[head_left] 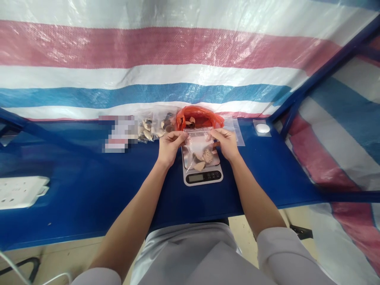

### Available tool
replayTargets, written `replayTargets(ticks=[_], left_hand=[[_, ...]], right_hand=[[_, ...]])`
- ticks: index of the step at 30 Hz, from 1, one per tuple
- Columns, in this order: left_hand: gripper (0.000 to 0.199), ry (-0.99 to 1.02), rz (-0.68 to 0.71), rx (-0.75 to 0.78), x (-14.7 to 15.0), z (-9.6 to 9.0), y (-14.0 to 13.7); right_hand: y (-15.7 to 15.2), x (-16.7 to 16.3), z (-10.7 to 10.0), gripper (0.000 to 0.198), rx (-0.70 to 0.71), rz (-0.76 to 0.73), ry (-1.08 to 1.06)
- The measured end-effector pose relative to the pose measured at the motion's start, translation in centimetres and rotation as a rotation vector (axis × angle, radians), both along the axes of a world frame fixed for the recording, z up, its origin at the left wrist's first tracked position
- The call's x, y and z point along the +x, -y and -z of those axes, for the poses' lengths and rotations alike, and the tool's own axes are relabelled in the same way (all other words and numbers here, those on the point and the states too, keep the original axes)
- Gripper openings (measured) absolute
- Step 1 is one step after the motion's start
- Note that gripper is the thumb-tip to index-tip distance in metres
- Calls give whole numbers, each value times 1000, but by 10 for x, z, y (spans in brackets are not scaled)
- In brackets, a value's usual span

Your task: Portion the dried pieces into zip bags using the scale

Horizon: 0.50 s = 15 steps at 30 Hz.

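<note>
A clear zip bag (199, 139) hangs between my two hands, with several tan dried slices (204, 157) at its bottom. My left hand (170, 145) pinches the bag's upper left corner between thumb and fingers. At the upper right corner, my right hand (225, 141) grips it the same way. Below the bag lies a white kitchen scale (202, 179) with a dark display; whether the bag touches its plate I cannot tell. Just behind stands an open red plastic bag (204, 113) with brownish dried pieces inside.
Filled clear bags (146, 128) lie left of the red bag, and flat clear bags (239, 132) to its right. A white oval object (263, 128) sits far right. A white power strip (23, 192) lies at left on the blue table (89, 190). Striped sheeting (148, 47) hangs behind.
</note>
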<state>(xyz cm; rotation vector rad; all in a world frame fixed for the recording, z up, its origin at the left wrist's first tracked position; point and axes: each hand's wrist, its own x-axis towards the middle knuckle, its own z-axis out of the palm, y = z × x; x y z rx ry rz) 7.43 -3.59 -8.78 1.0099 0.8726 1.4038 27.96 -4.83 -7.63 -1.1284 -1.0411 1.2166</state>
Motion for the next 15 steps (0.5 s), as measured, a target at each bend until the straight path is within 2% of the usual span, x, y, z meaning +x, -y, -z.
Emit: replayTargets(ticks=[4,8,15], left_hand=[[32,4,-4,-30,-1,1,-1],[31,5,7,-39,-2,0,-1],[30,-2,-20,-18,-2,-4,2]], right_hand=[[0,-1,0,35,-56,-9,9],[-1,-3,2,31,-36,38,-6],[1,-8,0,32,-140,79,13]])
